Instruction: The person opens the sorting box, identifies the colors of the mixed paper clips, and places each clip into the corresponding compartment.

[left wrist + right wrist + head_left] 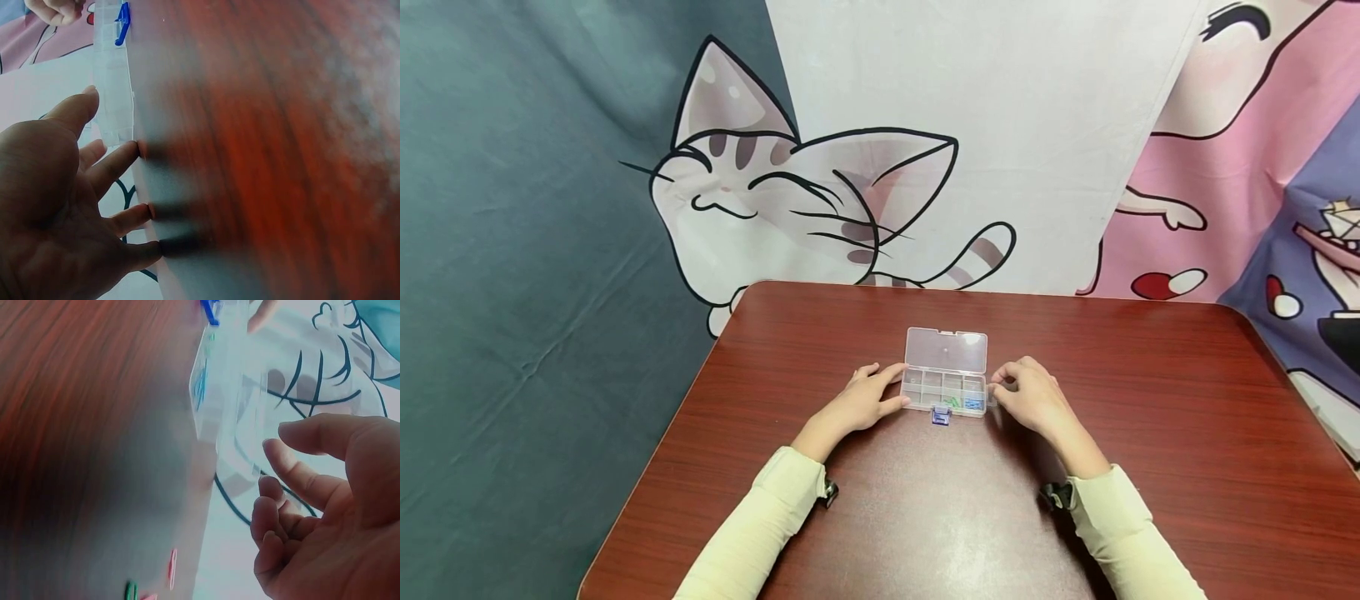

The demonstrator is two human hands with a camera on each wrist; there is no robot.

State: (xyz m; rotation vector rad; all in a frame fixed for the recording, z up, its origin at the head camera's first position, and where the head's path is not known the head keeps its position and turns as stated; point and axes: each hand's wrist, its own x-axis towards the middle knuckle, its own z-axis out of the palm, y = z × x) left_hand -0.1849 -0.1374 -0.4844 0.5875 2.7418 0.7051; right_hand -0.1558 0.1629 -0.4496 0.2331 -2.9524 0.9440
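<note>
Several loose clips [172, 569] show only in the right-wrist view.

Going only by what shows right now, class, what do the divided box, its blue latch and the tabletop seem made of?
Divided box: probably clear, shiny plastic; blue pieces show through its wall.
Blue latch: likely opaque plastic, its colour fairly even.
Tabletop: glossy wood or wood-look laminate, given streaky grain and reflected glare; I cannot tell which.

Left arm [745, 525] and right arm [1138, 542] extended toward the box [932, 389], left hand [865, 400] at its left side, fingers [115, 167] spread, thumb [72, 114] apart from them, right hand [1033, 397] at its right side, thumb and forefinger [303, 475] near each other, remaining fingers curled inward
</note>
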